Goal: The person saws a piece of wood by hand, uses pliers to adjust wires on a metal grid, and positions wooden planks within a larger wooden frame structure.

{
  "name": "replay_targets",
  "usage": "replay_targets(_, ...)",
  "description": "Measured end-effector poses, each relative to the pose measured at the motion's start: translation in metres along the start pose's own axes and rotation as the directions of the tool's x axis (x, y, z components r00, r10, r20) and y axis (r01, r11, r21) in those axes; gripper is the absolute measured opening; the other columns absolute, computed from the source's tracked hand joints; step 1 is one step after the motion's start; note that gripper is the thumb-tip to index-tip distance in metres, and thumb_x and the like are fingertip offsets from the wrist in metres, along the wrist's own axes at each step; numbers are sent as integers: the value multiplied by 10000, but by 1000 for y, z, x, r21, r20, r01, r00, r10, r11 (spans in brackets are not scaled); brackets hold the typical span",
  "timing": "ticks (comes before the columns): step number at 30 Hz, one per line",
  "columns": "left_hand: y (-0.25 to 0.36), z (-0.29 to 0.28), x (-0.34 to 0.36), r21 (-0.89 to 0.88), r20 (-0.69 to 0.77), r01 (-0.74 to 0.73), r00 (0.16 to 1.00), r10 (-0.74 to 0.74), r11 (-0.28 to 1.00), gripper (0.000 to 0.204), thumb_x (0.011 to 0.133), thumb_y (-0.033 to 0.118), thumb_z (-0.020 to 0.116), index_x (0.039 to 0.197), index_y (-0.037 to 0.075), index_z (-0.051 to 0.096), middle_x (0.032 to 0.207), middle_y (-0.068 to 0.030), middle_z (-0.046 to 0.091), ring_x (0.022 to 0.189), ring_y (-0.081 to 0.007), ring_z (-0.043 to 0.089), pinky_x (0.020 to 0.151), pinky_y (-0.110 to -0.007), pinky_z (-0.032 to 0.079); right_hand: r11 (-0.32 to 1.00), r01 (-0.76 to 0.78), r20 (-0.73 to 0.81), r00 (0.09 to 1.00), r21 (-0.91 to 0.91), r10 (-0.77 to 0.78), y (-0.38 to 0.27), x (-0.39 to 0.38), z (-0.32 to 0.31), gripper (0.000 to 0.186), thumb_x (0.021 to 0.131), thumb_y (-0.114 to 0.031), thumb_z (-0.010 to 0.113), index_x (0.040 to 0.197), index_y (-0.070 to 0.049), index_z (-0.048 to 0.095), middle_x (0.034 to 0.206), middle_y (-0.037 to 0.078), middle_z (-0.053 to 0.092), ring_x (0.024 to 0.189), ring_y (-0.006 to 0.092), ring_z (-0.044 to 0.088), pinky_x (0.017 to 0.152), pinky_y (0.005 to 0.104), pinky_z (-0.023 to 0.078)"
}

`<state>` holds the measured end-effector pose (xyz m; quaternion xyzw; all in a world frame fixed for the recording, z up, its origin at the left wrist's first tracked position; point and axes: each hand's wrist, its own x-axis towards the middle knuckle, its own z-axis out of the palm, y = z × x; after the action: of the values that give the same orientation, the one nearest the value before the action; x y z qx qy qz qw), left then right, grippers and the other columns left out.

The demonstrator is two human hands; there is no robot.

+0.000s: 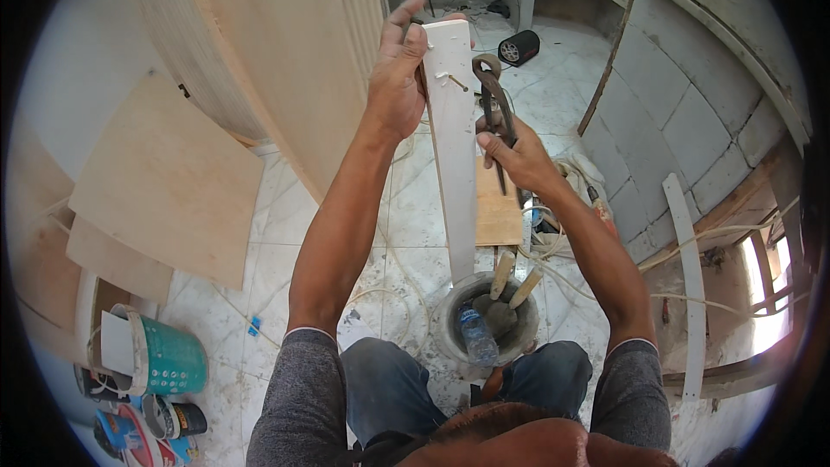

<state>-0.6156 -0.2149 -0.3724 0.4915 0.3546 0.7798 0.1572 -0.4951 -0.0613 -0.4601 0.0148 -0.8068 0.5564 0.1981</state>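
My left hand (pixel 398 86) is closed around the upper end of a long white board (pixel 452 164), its thumb pressed on the near left edge. The board stands nearly upright, its lower end beside a grey bucket (pixel 443 311). A bent nail (pixel 458 83) sticks out of the board's face near the top, with chipped white material next to it. Just right of the board, my right hand (pixel 517 151) grips a pair of dark metal pincers (pixel 490 86) by the handles. The pincers' rounded jaws point up, level with the nail and apart from it.
The bucket between my knees holds a plastic bottle (pixel 477 333) and wooden-handled tools (pixel 526 288). Cables and tools lie on the tiled floor at right. Plywood sheets (pixel 169 182) lean at left, above a green bucket (pixel 175 350). A black speaker (pixel 519 48) stands ahead.
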Motion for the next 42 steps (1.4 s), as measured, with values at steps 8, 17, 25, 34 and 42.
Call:
replay_targets(8, -2, 2, 0, -2, -89, -32, 996, 32, 999, 404, 913, 333, 610, 1187, 46, 538, 1069, -57, 600, 908, -127, 578, 778, -269, 507, 518, 74, -58, 971, -852, -234, -41, -54, -51, 328, 870, -108, 512, 1188, -36, 541, 889, 162, 616, 805, 323, 605, 709, 419, 490)
replay_targets(17, -16, 14, 4, 98, -99, -18, 995, 27, 995, 402, 917, 348, 599, 1188, 60, 525, 1110, -88, 591, 950, -163, 578, 725, -304, 535, 110, 81, 27, 907, -991, -420, -70, -43, -57, 412, 815, -39, 493, 1207, 89, 485, 950, 204, 567, 893, 344, 560, 725, 399, 509)
replay_targets(25, -26, 20, 11, 181, -169, -79, 979, 110, 980, 419, 920, 367, 591, 1202, 73, 491, 1117, -94, 590, 963, -154, 569, 736, -299, 540, 106, 41, -7, 910, -994, -414, -81, -26, -53, 254, 897, -144, 515, 1035, 69, 535, 851, 201, 584, 816, 339, 584, 638, 418, 521)
replay_targets(34, -31, 14, 15, 216, -192, -92, 972, 135, 972, 425, 901, 397, 614, 1177, 94, 504, 1060, -78, 575, 948, -142, 568, 721, -287, 525, 66, 34, 2, 900, -997, -437, -77, -11, -51, 255, 921, -238, 532, 876, 12, 556, 784, 180, 596, 729, 324, 589, 615, 424, 494)
replay_targets(42, -33, 7, 16, 183, -214, -98, 967, 137, 978, 391, 891, 376, 636, 1154, 109, 526, 1041, -41, 561, 915, -122, 570, 717, -268, 516, -50, 49, 67, 870, -998, -489, -75, 1, -55, 284, 892, -303, 572, 872, -20, 573, 751, 150, 612, 722, 313, 621, 646, 440, 470)
